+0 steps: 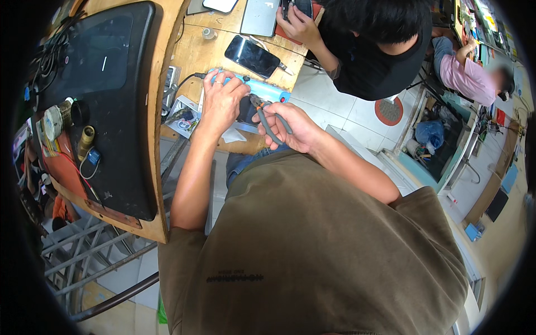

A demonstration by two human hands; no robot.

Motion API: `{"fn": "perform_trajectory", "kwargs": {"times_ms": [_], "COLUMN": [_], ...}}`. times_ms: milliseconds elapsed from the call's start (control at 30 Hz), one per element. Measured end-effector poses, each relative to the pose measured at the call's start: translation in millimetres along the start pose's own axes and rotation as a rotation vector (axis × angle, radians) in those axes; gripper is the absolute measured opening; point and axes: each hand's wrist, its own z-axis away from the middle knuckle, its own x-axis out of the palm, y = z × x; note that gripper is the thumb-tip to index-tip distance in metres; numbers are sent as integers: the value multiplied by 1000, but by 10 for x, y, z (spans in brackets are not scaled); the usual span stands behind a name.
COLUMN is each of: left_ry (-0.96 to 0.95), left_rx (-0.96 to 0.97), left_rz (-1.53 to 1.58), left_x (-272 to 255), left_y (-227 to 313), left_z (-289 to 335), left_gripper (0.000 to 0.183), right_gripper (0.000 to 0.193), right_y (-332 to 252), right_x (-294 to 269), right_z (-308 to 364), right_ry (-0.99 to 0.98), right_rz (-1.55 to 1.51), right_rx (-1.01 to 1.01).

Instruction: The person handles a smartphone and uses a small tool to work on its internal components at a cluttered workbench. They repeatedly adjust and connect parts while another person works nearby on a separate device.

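My right hand (300, 127) grips a pair of pliers (271, 127) with grey and orange handles. Their jaws point up and to the left, close to the fingertips of my left hand (219, 103). The fingers of that left hand are curled and pressed together over the near side of a light-blue device (267, 89). Whatever they pinch is too small or too covered to make out. A dark flat surface (246, 113) lies just below the pliers' jaws, partly hidden by both hands. Beyond the blue device rests a black smartphone (252, 56), screen up.
A small bottle (209, 34) stands behind the smartphone. Left of my arm, a large black panel (128, 111) lies on a wooden bench with a brass-coloured cylinder (86, 138) and wires. A person in black (379, 61) sits across the table's far right corner, holding a dark object.
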Motion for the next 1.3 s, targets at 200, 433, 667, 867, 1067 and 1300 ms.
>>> {"fn": "perform_trajectory", "kwargs": {"times_ms": [200, 433, 667, 867, 1067, 1300], "left_ry": [13, 13, 25, -21, -43, 17], "left_rx": [21, 35, 34, 46, 76, 58], "left_rz": [20, 14, 8, 94, 91, 155], "left_x": [7, 14, -12, -67, -64, -23], "left_y": [-21, -31, -25, -60, -77, -76], "left_z": [4, 12, 16, -38, -55, -22], "left_gripper": [15, 16, 11, 8, 7, 4], "right_gripper": [35, 31, 30, 28, 32, 32], "right_y": [53, 0, 14, -30, -89, -43], "right_x": [104, 167, 295, 329, 482, 625], "right_z": [-35, -2, 39, 49, -12, -48], "right_ry": [77, 105, 162, 265, 352, 437], "right_rz": [20, 105, 68, 10, 65, 82], "right_rx": [-30, -31, 40, 138, 122, 104]}}
